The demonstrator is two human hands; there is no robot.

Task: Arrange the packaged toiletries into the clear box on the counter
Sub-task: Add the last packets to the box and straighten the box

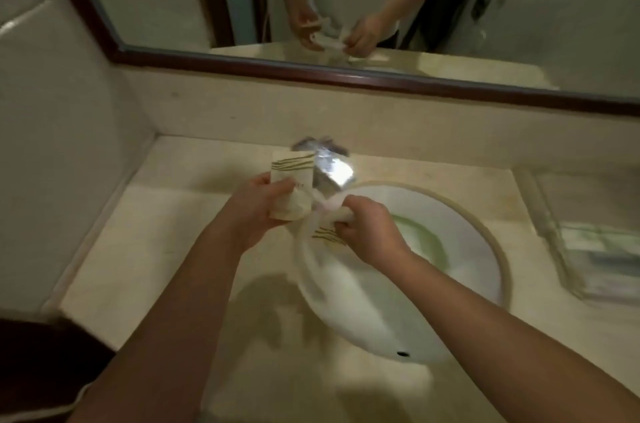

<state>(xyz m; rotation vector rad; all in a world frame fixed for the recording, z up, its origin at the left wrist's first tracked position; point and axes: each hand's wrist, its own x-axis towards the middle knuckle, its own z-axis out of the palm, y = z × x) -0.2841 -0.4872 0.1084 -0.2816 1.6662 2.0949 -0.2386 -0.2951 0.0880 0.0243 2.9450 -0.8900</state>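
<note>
The fingers (277,188) of the left hand (258,204) are curled shut around a small cream packet (289,180) with thin gold stripes. The thumb lies across the front of the packet, and the top of the packet sticks up above the hand. The right hand (367,225) is closed too. Its fingers pinch a second packet (325,232) that is soft and pale, with the same gold stripes showing just under the knuckles. The two packets are close together, almost touching, between the two hands.

Both hands are up in the air over the back edge of the white sink (398,284). A shiny tap (329,166) sits right behind the packets.

The clear box (595,249) lies on the worktop (145,249) far to the right, well apart from the hands. Some pale packs are inside it, but they are too blurry to tell what they are.

The mirror (346,6) on the wall shows the same two hands holding the packets.
</note>
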